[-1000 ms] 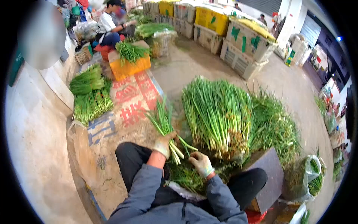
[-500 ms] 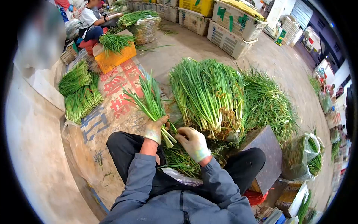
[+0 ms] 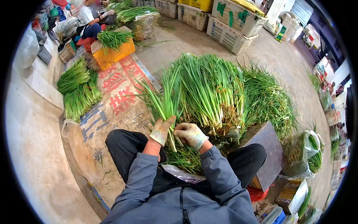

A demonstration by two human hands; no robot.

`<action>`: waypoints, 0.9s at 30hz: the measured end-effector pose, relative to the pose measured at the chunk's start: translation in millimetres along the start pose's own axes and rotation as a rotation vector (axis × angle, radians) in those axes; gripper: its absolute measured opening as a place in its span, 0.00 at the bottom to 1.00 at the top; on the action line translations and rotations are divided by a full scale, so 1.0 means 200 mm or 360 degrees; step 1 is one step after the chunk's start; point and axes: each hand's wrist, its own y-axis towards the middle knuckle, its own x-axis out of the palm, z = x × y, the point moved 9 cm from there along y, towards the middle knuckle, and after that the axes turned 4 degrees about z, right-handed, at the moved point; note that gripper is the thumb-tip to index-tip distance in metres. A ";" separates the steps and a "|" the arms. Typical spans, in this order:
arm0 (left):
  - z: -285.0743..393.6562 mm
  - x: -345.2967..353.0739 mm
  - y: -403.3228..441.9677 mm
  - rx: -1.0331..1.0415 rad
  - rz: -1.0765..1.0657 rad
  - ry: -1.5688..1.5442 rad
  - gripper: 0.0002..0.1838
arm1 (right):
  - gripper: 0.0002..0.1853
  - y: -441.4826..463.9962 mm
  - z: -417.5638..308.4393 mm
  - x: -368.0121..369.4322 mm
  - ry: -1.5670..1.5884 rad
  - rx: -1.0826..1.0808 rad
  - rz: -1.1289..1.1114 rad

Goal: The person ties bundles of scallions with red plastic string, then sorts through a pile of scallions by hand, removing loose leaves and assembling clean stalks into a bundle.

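Note:
My left hand (image 3: pixel 160 131), in a stained pale glove, is closed round a small bunch of garlic chives (image 3: pixel 166 100), leaves pointing up and away and pale stem ends hanging below. Close beside it, my gloved right hand (image 3: pixel 191 135) pinches at the stems near their lower end; its fingertips partly hide what they grip. Just beyond stands a big pile of garlic chives (image 3: pixel 212 87) with brownish, withered bits at its base. Loose green leaves (image 3: pixel 182 158) lie below my hands, between my legs.
More greens (image 3: pixel 266 99) are heaped on the right, by a dark-topped box (image 3: pixel 265 149). Neat bundles (image 3: pixel 78 87) lie on printed cardboard (image 3: pixel 119 123) at left. An orange box (image 3: pixel 113 55), stacked crates (image 3: pixel 231 31) and a seated person (image 3: pixel 89 22) are farther back.
Both hands and the bunch have shifted slightly right, and the bunch now stands more upright, its leaves nearer the big pile. My right hand has come closer to my left.

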 end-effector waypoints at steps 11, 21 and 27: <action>0.07 -0.12 0.08 0.0210 0.0242 0.0280 0.13 | 0.14 -0.37 -0.06 -0.06 0.0906 -0.0183 -0.0618; 0.01 -0.04 0.12 -0.0098 0.0304 -0.0543 0.15 | 0.12 -0.44 -0.31 -0.53 -0.1558 -0.0803 0.1253; 0.02 0.13 0.10 -0.0044 0.0247 -0.0243 0.14 | 0.12 0.03 -0.13 -0.67 -0.2261 -0.0139 0.0921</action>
